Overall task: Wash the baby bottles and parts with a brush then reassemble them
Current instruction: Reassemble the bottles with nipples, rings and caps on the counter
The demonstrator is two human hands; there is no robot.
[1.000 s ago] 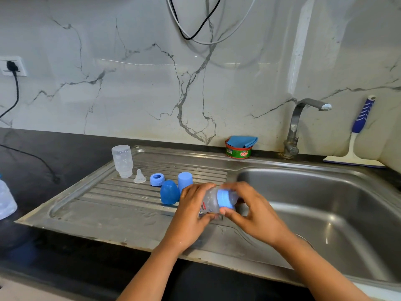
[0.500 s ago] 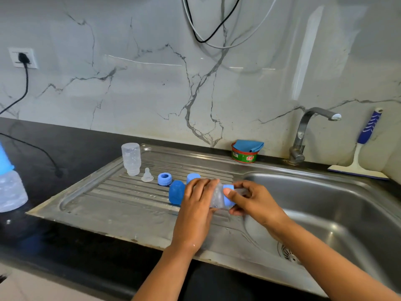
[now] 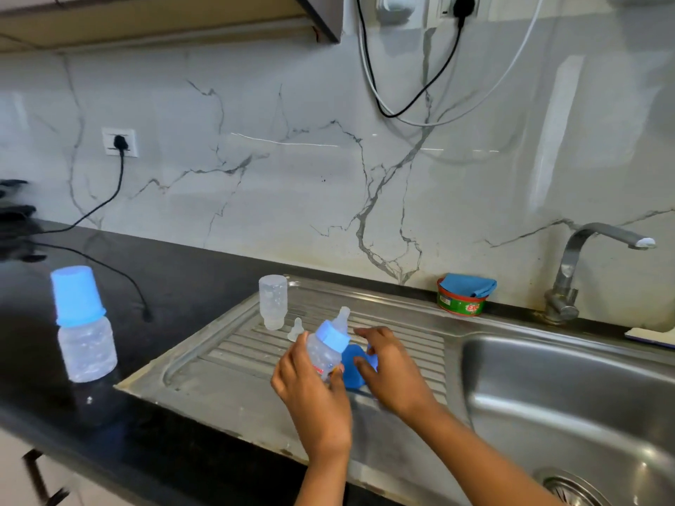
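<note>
Gripping a clear baby bottle point(image 3: 323, 354) round its body, the left hand point(image 3: 314, 392) is curling fingers and thumb onto it and holding it tilted above the ribbed drainboard point(image 3: 226, 381). The bottle is wearing a blue screw ring point(image 3: 333, 337), with a translucent teat point(image 3: 342, 317) pointing up and away from the person. The right hand point(image 3: 392, 372) is reaching in just beside that bottle, fingers spread and loosely bent. Its thumb and fingertips are lying around a blue cap point(image 3: 350, 359) that is sitting on the drainboard, but whether they are actually pinching the cap cannot be told. A second bottle point(image 3: 273, 301), clear and bare, is standing mouth-down at the far left of the drainboard. A loose teat point(image 3: 295, 329) is sitting near it, between it and the held bottle. A capped bottle point(image 3: 87, 345), fully assembled with its own blue lid, is standing upright on the black counter point(image 3: 175, 286), well apart to the left. The steel basin point(image 3: 548, 378) is lying to the right, under a bent tap point(image 3: 569, 264). A green tub point(image 3: 462, 306) carrying a folded blue cloth point(image 3: 469, 284) is sitting at the wall behind the drainboard. A black plug point(image 3: 119, 142) is sitting in the wall socket point(image 3: 129, 138).
</note>
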